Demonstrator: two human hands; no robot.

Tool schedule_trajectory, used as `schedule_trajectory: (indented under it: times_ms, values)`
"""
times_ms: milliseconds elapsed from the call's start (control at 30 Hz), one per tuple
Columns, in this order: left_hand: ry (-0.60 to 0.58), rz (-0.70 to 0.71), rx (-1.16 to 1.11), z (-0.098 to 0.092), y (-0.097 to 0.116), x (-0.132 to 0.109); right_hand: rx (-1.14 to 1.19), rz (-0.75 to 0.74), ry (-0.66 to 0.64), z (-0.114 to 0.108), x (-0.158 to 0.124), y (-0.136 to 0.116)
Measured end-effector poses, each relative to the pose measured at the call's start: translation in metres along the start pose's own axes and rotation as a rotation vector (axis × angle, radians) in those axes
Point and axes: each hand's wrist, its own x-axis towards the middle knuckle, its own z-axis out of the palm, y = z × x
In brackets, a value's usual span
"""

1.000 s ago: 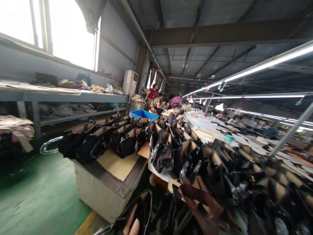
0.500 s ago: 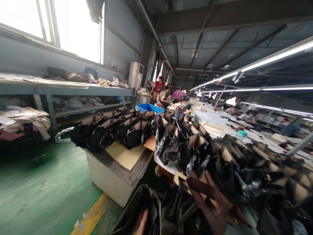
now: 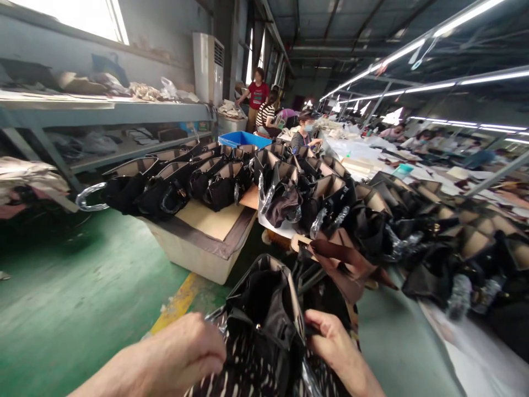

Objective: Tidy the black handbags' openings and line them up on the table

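A black handbag (image 3: pixel 266 298) with a tan inner edge and a small metal snap stands open-topped in front of my body, over patterned dark cloth. My left hand (image 3: pixel 192 344) is curled closed beside the bag's left side, close to a bit of clear plastic wrap; what its fingers hold, if anything, is hidden. At the opposite side, my right hand (image 3: pixel 333 339) grips the bag's edge between thumb and bent fingers. Below that hand hangs a plastic-wrapped handle (image 3: pixel 309 377). Just beyond lies a brown bag piece (image 3: pixel 345 256).
Rows of black handbags (image 3: pixel 326 193) cover the worktable on the right. More stand on a pale bin (image 3: pixel 194 253) with a board on top. A blue crate (image 3: pixel 243 139) and several people are farther back. A shelf bench (image 3: pixel 157 124) runs along the left wall.
My view has tipped downward. The black handbag has come up and nearer into view. A hand was inside it before; now both my hands are at its sides.
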Motion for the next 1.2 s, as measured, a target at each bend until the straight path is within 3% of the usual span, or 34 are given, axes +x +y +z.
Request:
schedule_trajectory:
  times_ms: [67, 167, 267, 400, 600, 733, 867, 933, 1100, 1200]
  values:
    - [0.097, 0.015, 0.073, -0.026, 0.006, 0.016, 0.038, 0.002, -0.016, 0.001, 0.000, 0.004]
    - [0.180, 0.223, 0.186, -0.039, 0.008, 0.054, 0.072, 0.004, -0.012, 0.003, -0.001, 0.011]
    - [0.077, 0.413, 0.162, -0.031, 0.003, 0.092, 0.069, 0.015, -0.016, 0.002, -0.003, 0.015]
    - [-0.138, 0.464, 0.080, -0.017, -0.011, 0.131, 0.065, 0.036, -0.031, 0.003, -0.006, 0.012]
    - [-0.159, 0.536, -0.010, -0.013, -0.033, 0.173, 0.113, 0.057, -0.044, 0.000, -0.011, 0.013]
    - [-0.282, 0.381, -0.236, -0.031, -0.034, 0.178, 0.197, 0.130, 0.069, -0.013, -0.014, 0.031]
    - [-0.323, 0.278, -0.312, -0.047, -0.028, 0.162, 0.258, 0.129, 0.107, -0.024, -0.008, 0.052]
    - [-0.300, 0.228, -0.275, -0.042, -0.033, 0.154, 0.263, 0.129, 0.053, -0.023, -0.001, 0.059]
    - [-0.250, 0.130, -0.300, -0.007, -0.067, 0.145, 0.102, 0.116, -0.136, -0.011, 0.020, 0.058]
    - [-0.229, 0.126, -0.344, 0.003, -0.082, 0.146, -0.099, 0.059, -0.122, -0.013, 0.022, 0.047]
